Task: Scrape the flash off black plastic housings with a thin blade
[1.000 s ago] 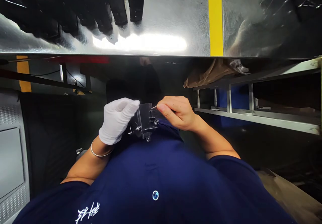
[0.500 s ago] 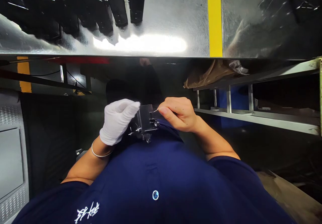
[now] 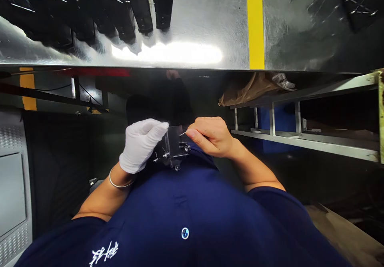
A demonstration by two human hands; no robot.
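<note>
My left hand [image 3: 141, 143], in a white glove, pinches the left edge of a dark, shiny flat part [image 3: 175, 141] held close to my body. Small metal fittings [image 3: 185, 148] stick out along the part's right side and lower end. Bare and closed, my right hand [image 3: 211, 135] grips a thin metal pin [image 3: 183, 133] between thumb and forefinger. The pin's tip reaches the upper right edge of the part; whether it touches or enters it I cannot tell.
Ahead is a metal table [image 3: 207, 23] with a yellow stripe [image 3: 255, 23]. Several black molded parts [image 3: 163, 5] stand at its left. A pale metal frame [image 3: 303, 139] is at my right, with brown wrapping [image 3: 247, 89] on it. A grey perforated panel [image 3: 12, 179] stands at left.
My right hand has shifted slightly left, bringing the pin closer in against the part's edge. The left hand and the part have moved only a little to the right.
</note>
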